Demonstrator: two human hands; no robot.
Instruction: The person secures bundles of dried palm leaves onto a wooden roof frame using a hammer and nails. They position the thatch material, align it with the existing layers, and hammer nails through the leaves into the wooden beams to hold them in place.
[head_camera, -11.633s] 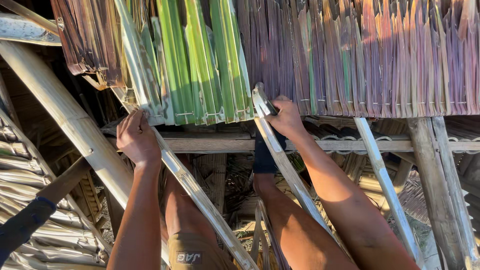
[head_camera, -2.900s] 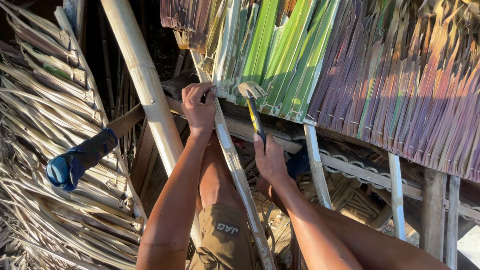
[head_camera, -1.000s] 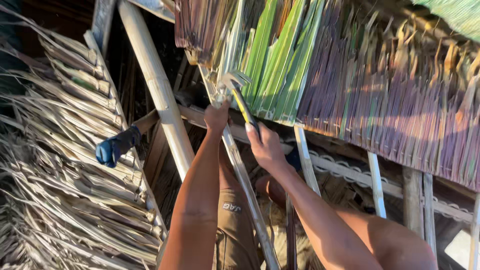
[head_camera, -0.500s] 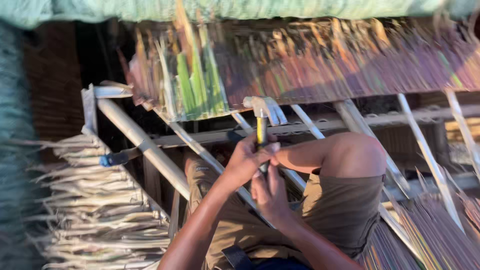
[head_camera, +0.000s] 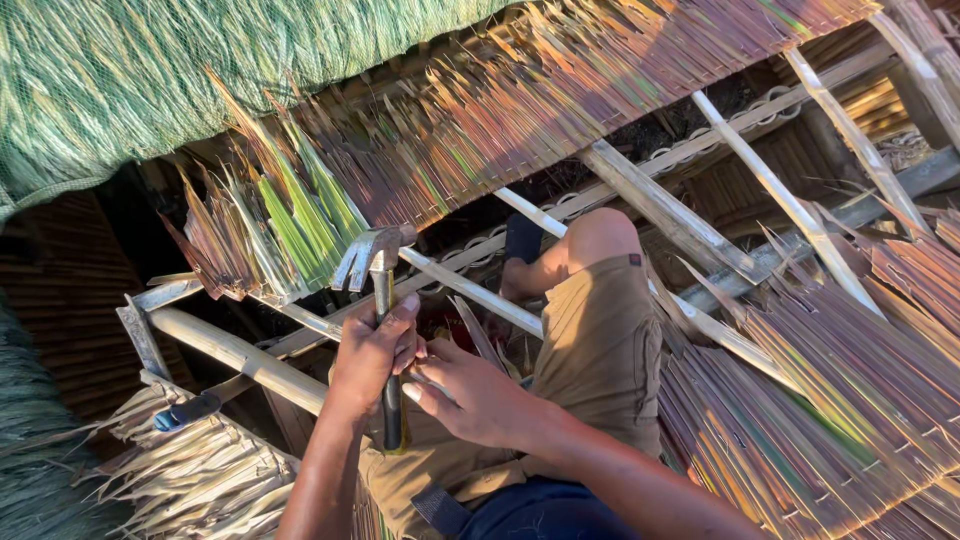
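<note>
The left hand (head_camera: 372, 358) has its fingers wrapped tight round the handle of a claw hammer (head_camera: 381, 300), whose metal head stands upright just below the green and brown thatch panel (head_camera: 300, 215). The right hand (head_camera: 468, 392) lies just beside it, fingers loosely curled, touching the handle's lower part (whether it grips anything is hard to tell). Behind them run a bamboo pole (head_camera: 235, 355) and pale slats (head_camera: 470, 290). A small dark label (head_camera: 634, 260) sits on the khaki shorts (head_camera: 590, 350) at the knee.
</note>
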